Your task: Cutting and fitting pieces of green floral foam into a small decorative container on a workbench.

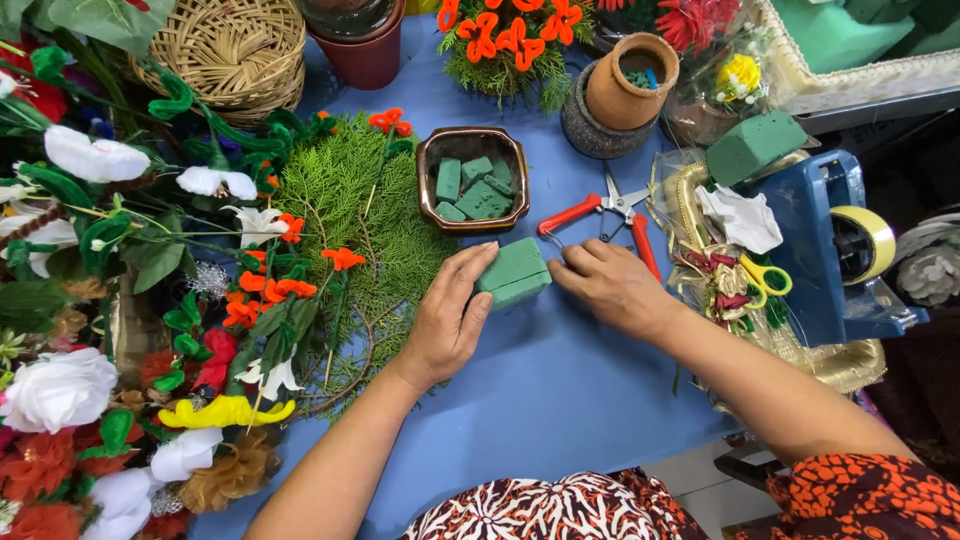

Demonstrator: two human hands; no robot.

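Holding a green floral foam block (513, 272) between both hands, the person is pressing it against the blue tabletop (560, 390): the left hand (447, 318) is gripping its near-left side, with the thumb lying along the block's left edge, while the right hand (612, 285) is resting against its right end, fingers (572, 262) curled down; whether they are actually pinching the foam cannot be told. Just beyond the fingers, a brown square bowl (473, 178) is already holding several cut pieces of green foam (470, 190), though gaps are showing between them, so filling the bowl appears to be partly done and the block in hand is remaining whole. Red-handled shears (605, 212) are lying open just beyond the right fingers, untouched. A second foam block (755, 146) is sitting further off to the right, on a blue tape dispenser (825, 250). Left of the left fingers, cedar-like greenery (350, 200) and artificial flowers (90, 160) are lying loose, with nothing yet standing in the foam.
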